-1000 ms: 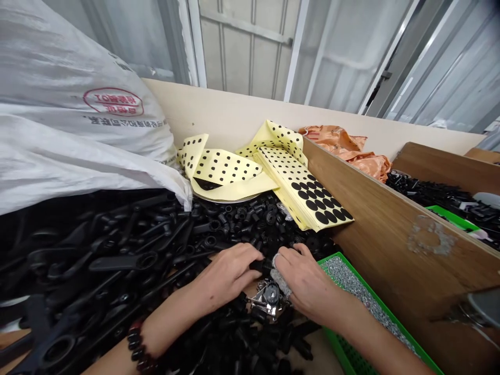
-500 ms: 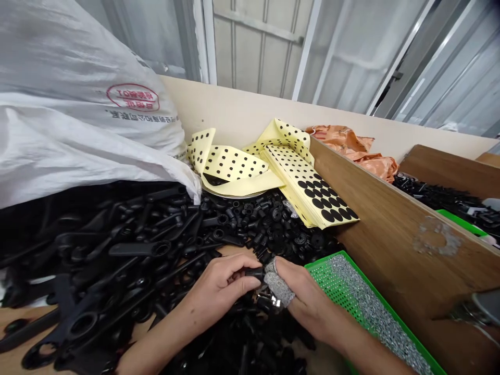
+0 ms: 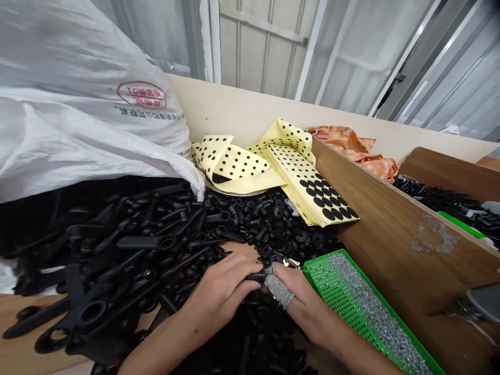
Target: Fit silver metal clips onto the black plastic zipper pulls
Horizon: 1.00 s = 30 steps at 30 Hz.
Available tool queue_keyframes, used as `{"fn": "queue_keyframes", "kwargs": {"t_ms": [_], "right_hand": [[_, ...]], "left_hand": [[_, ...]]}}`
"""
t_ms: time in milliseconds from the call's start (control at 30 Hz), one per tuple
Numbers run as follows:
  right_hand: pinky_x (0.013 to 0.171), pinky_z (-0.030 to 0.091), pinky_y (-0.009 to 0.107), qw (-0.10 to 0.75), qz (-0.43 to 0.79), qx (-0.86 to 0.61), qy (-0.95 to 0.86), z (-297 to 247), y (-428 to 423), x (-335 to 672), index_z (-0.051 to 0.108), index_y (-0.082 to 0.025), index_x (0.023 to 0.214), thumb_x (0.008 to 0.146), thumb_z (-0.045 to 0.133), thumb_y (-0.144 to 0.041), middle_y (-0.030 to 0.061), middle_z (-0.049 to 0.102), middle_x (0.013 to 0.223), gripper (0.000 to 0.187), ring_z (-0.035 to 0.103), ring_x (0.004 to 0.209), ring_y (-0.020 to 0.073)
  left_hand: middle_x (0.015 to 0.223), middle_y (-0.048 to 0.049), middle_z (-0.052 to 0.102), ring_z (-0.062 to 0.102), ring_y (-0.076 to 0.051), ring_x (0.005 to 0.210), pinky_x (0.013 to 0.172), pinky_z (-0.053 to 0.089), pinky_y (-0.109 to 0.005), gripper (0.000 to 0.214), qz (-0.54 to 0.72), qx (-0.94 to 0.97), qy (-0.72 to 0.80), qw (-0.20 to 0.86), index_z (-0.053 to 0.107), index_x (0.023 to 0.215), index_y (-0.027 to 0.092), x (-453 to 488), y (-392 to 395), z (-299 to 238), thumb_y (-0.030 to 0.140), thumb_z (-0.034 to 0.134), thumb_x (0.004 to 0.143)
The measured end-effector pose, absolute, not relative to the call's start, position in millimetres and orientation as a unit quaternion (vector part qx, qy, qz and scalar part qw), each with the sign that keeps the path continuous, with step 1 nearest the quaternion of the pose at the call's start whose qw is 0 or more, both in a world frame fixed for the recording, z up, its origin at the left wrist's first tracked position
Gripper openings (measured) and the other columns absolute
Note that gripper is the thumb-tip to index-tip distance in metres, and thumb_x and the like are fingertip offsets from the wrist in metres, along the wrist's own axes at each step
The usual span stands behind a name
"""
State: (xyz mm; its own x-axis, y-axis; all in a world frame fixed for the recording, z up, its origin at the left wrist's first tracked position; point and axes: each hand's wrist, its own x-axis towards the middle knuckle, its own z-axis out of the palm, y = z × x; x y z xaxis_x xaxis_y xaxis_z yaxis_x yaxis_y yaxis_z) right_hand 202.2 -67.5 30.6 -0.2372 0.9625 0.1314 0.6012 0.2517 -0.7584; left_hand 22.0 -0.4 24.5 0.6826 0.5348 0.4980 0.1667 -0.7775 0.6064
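My left hand and my right hand meet over a heap of black plastic parts. Between their fingertips they pinch a small black part. A grey knitted cot covers one finger of my right hand. Both hands have their fingers curled. A bit of shiny metal shows just beyond my right hand.
A green tray with several small metal pieces lies at right. Yellow sheets with black round pads rest against a wooden divider. A big white sack lies at left. More black parts fill the far right bin.
The metal piece seen under my hands a second ago is now hidden. My hands have closed together on the small black part. The view has shifted slightly leftward.
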Motion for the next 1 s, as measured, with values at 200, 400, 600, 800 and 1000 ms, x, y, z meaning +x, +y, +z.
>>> {"fn": "queue_keyframes", "kwargs": {"t_ms": [200, 400, 600, 800, 1000], "right_hand": [[0.062, 0.036, 0.027, 0.241, 0.229, -0.526, -0.782, 33.3, -69.5, 199.9, 0.039, -0.019, 0.078, 0.080, 0.035, -0.008, 0.0014, 0.046, 0.078, 0.012, 0.044, 0.071, 0.0153], [0.062, 0.038, 0.033, 0.193, 0.028, -0.477, -0.857, 18.9, -68.6, 203.2, 0.045, -0.015, 0.079, 0.071, 0.033, -0.006, 0.0087, 0.046, 0.077, 0.017, 0.040, 0.070, 0.0203], [0.056, 0.036, 0.031, 0.207, 0.015, -0.470, -0.858, 21.5, -69.8, 203.0, 0.043, -0.017, 0.072, 0.068, 0.036, -0.007, 0.0069, 0.045, 0.071, 0.012, 0.039, 0.065, 0.0191], [0.063, 0.039, 0.027, 0.245, 0.210, -0.535, -0.781, 34.8, -76.0, 197.5, 0.045, -0.020, 0.079, 0.081, 0.037, -0.014, 0.0023, 0.050, 0.075, 0.010, 0.046, 0.067, 0.0161], [0.068, 0.040, 0.026, 0.325, 0.316, -0.543, -0.707, 25.3, -78.2, 194.6, 0.049, -0.021, 0.079, 0.085, 0.035, -0.015, 0.0003, 0.052, 0.074, 0.016, 0.047, 0.069, 0.0151]], "left_hand": [[0.087, -0.0018, 0.069, 0.061, -0.015, 0.081, 0.074, 0.044, -0.021, 0.017, 0.310, 0.844, 0.254, 0.357, 0.065, 0.094, 0.019, 19.3, -4.6, 29.8, 0.016, 0.051, 0.084], [0.072, 0.0005, 0.067, 0.058, -0.014, 0.065, 0.060, 0.044, -0.020, 0.020, 0.222, 0.771, 0.316, 0.506, 0.068, 0.087, 0.018, 20.9, -3.8, 30.0, 0.026, 0.051, 0.080], [0.056, 0.0027, 0.055, 0.050, -0.010, 0.049, 0.043, 0.038, -0.018, 0.026, 0.158, 0.698, 0.363, 0.597, 0.065, 0.079, 0.013, 26.0, -6.4, 27.1, 0.032, 0.047, 0.079], [0.081, 0.0001, 0.069, 0.061, -0.016, 0.077, 0.072, 0.045, -0.024, 0.016, 0.256, 0.811, 0.307, 0.428, 0.066, 0.084, 0.020, 25.5, -15.6, 26.3, 0.021, 0.050, 0.081], [0.083, 0.0014, 0.071, 0.064, -0.016, 0.077, 0.072, 0.047, -0.023, 0.016, 0.260, 0.824, 0.323, 0.387, 0.066, 0.087, 0.022, 24.4, -15.8, 24.6, 0.017, 0.051, 0.081]]}}
